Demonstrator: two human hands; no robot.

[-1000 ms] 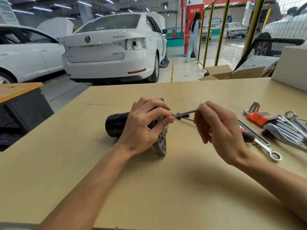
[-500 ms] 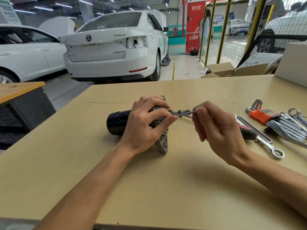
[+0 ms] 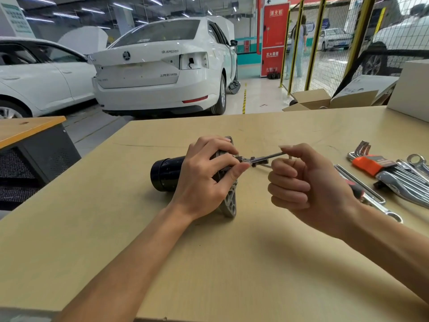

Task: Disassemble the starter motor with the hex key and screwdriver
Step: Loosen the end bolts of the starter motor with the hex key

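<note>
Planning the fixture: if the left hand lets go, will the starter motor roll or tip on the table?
Probably little roll: the starter motor lies on its side, but its grey flange reaches the table and should block rolling. It looks metal, so likely heavy. The hex key could still twist it without the left hand.

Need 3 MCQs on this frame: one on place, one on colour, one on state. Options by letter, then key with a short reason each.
1. Where is the starter motor relative to the wrench pile?
A. To its left
B. To its right
C. On top of it

2. What colour is the hex key set's holder?
A. Blue
B. Orange
C. Green

3. What is the right hand doing?
A. Lying flat on the table
B. Pinching the hex key
C. Gripping the screwdriver

Key: 1 A, the motor lies mid-table under the left hand, the wrenches at the right edge. 2 B, the holder is orange. 3 B, thumb and forefinger hold the key, whose tip points at the motor's end.
</note>
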